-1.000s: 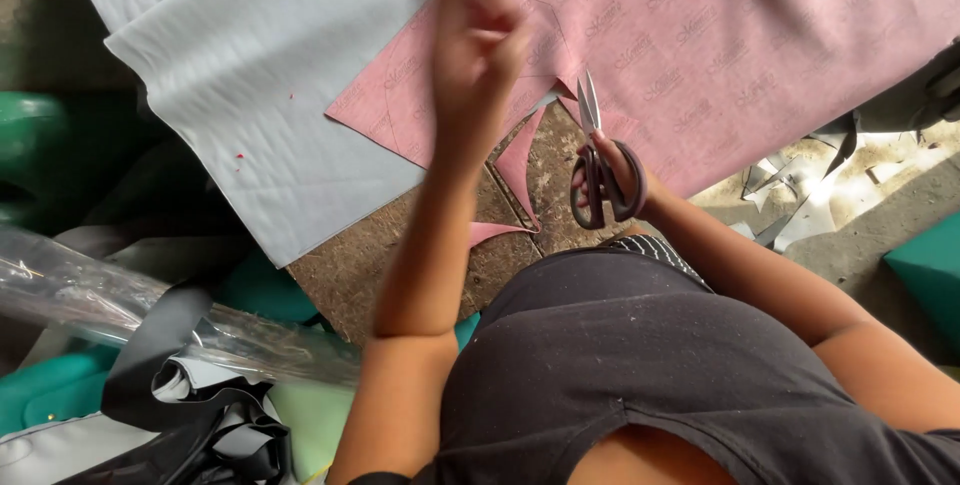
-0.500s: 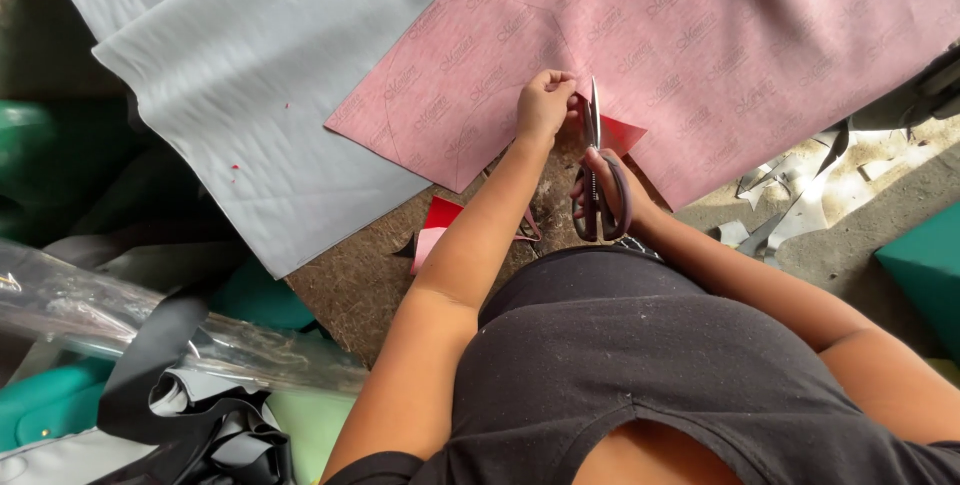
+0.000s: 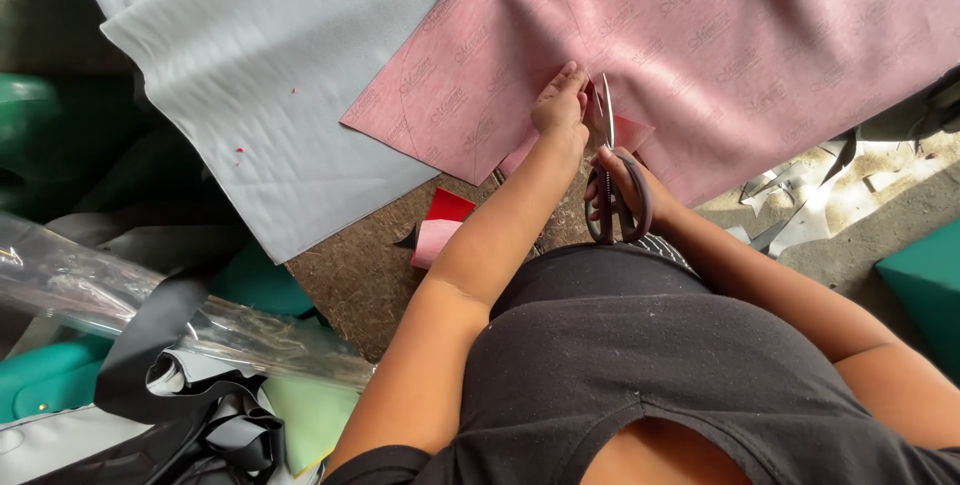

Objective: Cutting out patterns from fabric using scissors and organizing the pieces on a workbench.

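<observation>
Two hands [image 3: 560,105], one scissors [image 3: 610,160], one pink sheet [image 3: 720,35], one grey sheet [image 3: 270,75].

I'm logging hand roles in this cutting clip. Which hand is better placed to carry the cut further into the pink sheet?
Right, most likely. The right hand grips the scissors, blades pointing into the pink sheet. The left hand lies flat on the sheet beside the blades, holding no tool.

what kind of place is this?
Probably a small cutting or upholstery-type workshop, work done low on a rough surface. Cues: the right hand works scissors into a large pink sheet, a grey sheet lies beside it, and offcuts litter the ground.
</observation>
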